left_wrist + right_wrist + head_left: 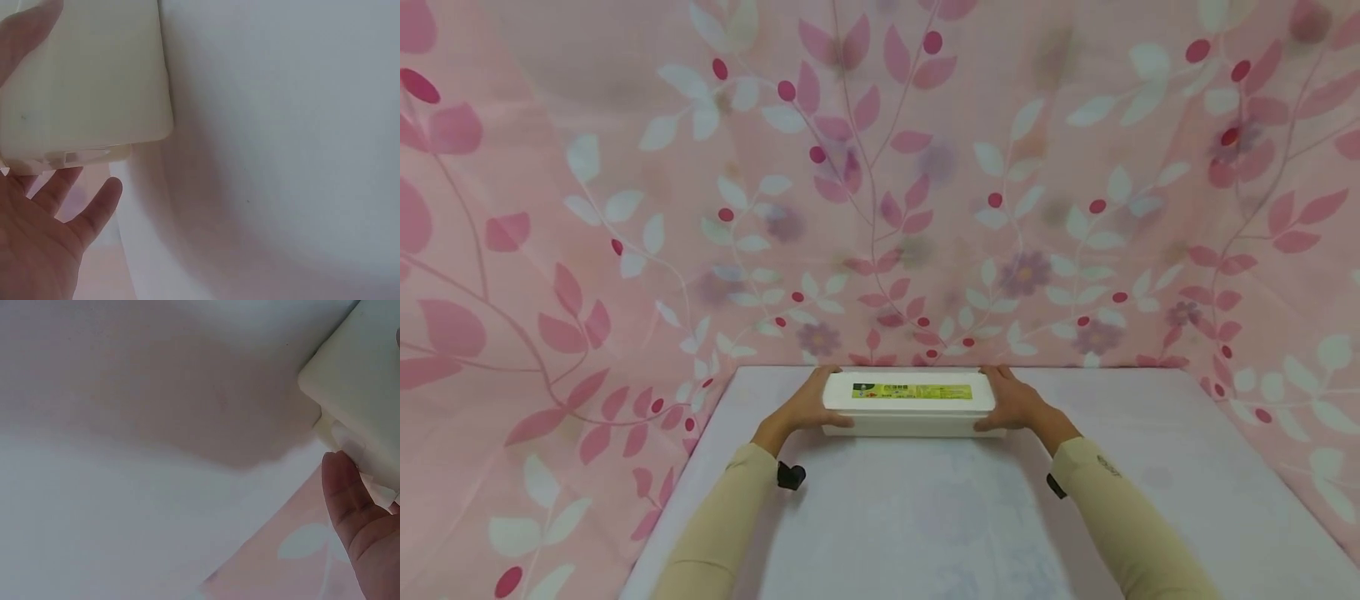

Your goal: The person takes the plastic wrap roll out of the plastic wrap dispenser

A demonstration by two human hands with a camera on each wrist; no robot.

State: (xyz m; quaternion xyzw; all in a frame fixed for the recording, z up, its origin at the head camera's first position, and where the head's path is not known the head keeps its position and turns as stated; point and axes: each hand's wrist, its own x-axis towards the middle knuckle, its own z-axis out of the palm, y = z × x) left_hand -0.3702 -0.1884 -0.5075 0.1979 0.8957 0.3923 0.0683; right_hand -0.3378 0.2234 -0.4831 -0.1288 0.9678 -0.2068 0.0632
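A long white lidded box (917, 425) with a yellow-green label (917, 392) on top sits at the far edge of the table. My left hand (805, 406) grips its left end, thumb across the front and fingers reaching round the side toward the back. At the opposite end, my right hand (1018, 404) holds it in the same manner. The left wrist view shows the end of the box (87, 81) between thumb and fingers. In the right wrist view, fingertips touch the end wall of the box (356, 375) below its lid rim.
A white-covered table (917, 517) stretches out in front of the box. Pink cloth (880, 208) with leaves and flowers hangs behind the table and along both sides. Dark wrist-mounted pieces (791, 476) show beneath both cuffs.
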